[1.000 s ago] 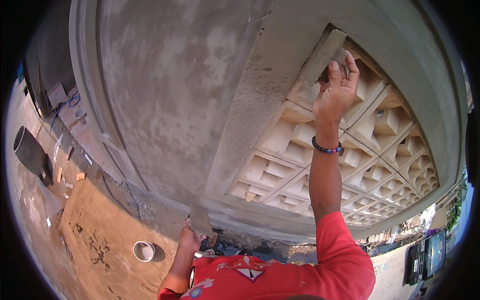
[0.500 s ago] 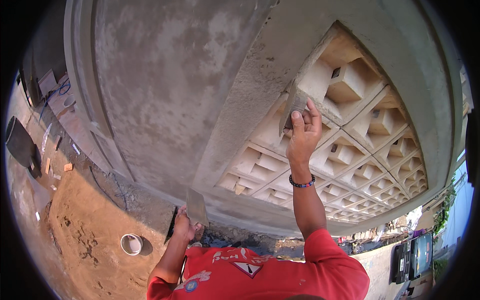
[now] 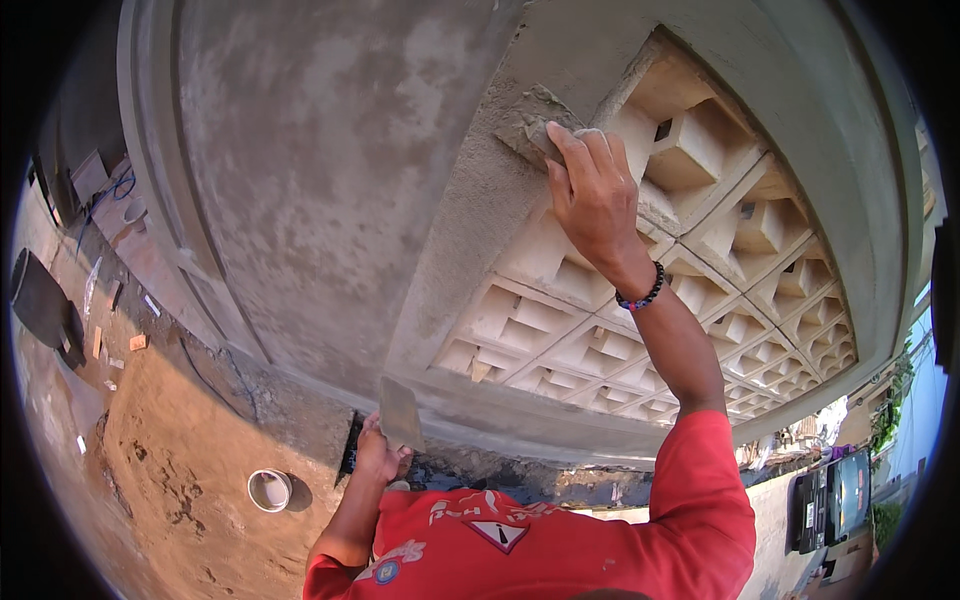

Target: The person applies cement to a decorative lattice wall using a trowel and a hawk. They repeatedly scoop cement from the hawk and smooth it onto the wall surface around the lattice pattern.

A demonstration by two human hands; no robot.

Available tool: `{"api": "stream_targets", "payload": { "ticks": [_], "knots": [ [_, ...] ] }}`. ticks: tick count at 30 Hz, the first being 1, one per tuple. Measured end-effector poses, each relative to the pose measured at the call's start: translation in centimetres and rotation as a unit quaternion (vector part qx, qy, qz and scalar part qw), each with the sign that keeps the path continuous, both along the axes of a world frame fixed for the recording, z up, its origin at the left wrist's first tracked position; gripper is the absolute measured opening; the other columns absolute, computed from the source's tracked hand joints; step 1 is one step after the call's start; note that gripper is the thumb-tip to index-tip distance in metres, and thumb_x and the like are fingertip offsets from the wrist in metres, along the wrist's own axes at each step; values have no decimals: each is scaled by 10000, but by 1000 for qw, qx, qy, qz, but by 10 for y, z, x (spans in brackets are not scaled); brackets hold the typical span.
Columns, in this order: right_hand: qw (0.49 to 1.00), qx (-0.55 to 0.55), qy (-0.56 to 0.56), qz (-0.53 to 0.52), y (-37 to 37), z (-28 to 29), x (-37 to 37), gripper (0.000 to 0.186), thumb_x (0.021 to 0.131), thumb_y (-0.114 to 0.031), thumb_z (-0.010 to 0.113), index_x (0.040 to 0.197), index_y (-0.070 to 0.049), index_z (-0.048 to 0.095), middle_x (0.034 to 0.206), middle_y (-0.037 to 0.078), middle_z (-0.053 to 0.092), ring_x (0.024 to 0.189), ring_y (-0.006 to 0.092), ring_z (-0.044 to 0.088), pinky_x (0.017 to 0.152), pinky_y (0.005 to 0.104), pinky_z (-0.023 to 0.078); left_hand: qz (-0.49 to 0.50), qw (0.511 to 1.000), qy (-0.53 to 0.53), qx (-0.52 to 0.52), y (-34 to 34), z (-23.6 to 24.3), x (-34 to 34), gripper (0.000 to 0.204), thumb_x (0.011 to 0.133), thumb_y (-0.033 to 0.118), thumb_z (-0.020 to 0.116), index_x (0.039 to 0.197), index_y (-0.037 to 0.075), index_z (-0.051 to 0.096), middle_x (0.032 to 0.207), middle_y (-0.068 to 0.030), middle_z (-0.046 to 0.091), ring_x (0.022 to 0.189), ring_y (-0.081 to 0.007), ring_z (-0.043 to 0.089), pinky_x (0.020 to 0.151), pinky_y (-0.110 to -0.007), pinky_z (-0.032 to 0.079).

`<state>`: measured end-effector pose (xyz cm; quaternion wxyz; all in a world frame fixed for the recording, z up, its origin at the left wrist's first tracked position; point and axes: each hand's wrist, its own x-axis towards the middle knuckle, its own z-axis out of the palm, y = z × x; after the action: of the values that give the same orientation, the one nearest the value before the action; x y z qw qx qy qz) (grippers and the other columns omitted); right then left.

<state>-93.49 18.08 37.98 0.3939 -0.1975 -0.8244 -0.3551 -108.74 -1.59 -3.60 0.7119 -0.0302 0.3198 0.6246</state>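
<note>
My right hand [image 3: 592,195] is raised, its fingers closed round a flat tool smeared with wet mortar [image 3: 540,125]. It presses against the plaster band [image 3: 460,215] between the smooth grey wall panel [image 3: 320,150] and the pale breeze blocks [image 3: 690,150]. The fingers hide most of the tool, and wet mortar bulges around its far edge. Low by the foot of the wall, my left hand [image 3: 378,455] grips a grey rectangular trowel [image 3: 401,412], its flat face turned upward. Any handle is hidden from here.
A white bucket [image 3: 269,490] stands on the sand [image 3: 170,450] at lower left. Further left are a dark container [image 3: 45,300] and scattered brick pieces [image 3: 138,342]. A dark vehicle [image 3: 830,505] is parked at lower right.
My right hand has moved up and left from the breeze blocks onto the plaster band, and mortar now shows under its tool. My left hand has barely moved, still holding the trowel.
</note>
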Motion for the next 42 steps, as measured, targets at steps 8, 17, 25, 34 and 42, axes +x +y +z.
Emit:
{"api": "stream_targets", "payload": {
  "ticks": [8, 17, 25, 34, 42],
  "knots": [
    [984, 144, 105, -17, 11, 94, 9, 355, 724, -15, 646, 1073, -18, 585, 847, 106, 540, 785, 260, 515, 674, 342, 463, -7, 999, 48, 2, 5, -14, -13, 279, 959, 203, 279, 1192, 150, 423, 1006, -98, 594, 785, -245, 588, 468, -350, 442],
    [899, -198, 327, 215, -8, -14, 13, 335, 831, -41, 599, 1154, 14, 532, 940, 119, 610, 841, 170, 585, 680, 269, 490, -43, 995, 84, -13, 0, 28, -32, 261, 949, 215, 322, 1101, 140, 520, 934, -56, 620, 756, -209, 591, 517, -322, 443],
    [699, -314, 479, 427, 31, 29, 18, 373, 875, -84, 594, 1220, 0, 477, 930, 75, 635, 749, 73, 590, 562, 195, 470, -12, 994, 99, -31, -17, 29, -51, 266, 933, 182, 337, 1068, 100, 551, 933, -73, 629, 745, -212, 598, 521, -310, 451],
    [745, -312, 474, 351, 16, 6, -3, 366, 870, -58, 594, 1211, 15, 484, 942, 93, 617, 811, 88, 567, 624, 207, 464, -16, 992, 113, -57, -19, 22, -42, 263, 929, 165, 338, 1050, 92, 560, 916, -69, 630, 730, -211, 592, 526, -313, 454],
    [681, -445, 515, 269, -25, -93, 25, 390, 861, -46, 606, 1223, 40, 487, 979, 88, 594, 878, 119, 561, 747, 244, 469, -38, 995, 84, -33, -10, 25, -34, 289, 943, 185, 292, 1083, 108, 532, 940, -80, 617, 745, -213, 576, 515, -324, 425]
  ]
}}
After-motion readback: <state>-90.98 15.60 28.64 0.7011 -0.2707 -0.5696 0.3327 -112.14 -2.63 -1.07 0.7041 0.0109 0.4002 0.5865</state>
